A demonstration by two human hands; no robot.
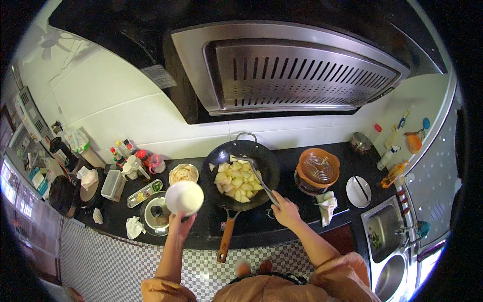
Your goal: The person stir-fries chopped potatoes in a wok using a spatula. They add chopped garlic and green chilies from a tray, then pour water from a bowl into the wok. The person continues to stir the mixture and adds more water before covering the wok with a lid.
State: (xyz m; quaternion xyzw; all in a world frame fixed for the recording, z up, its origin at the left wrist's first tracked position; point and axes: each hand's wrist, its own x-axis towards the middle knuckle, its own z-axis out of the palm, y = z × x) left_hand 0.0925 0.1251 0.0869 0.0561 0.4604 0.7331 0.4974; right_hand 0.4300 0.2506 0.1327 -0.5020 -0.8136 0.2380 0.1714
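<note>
A white bowl (184, 197) is gripped in my left hand (182, 225), held up left of the wok and partly over the glass lid (155, 213). Its inside looks pale, and I cannot tell whether anything is in it. My right hand (286, 210) grips a metal spatula (261, 181), which reaches into the black wok (217, 153). Pale yellow chunks, perhaps potato (237, 178), are heaped in the middle of the wok around the spatula's head. The wok's wooden handle (226, 241) points toward me over the counter edge.
Behind the bowl is a plate of pale sliced food (183, 173). A compartment tray (145, 193) holds chopped ingredients, with sauce bottles (120, 154) beyond. Right of the wok stand a brown clay pot (317, 168), a folded cloth (326, 207), a plate with chopsticks (358, 192) and a sink (383, 230). The range hood (302, 71) overhangs.
</note>
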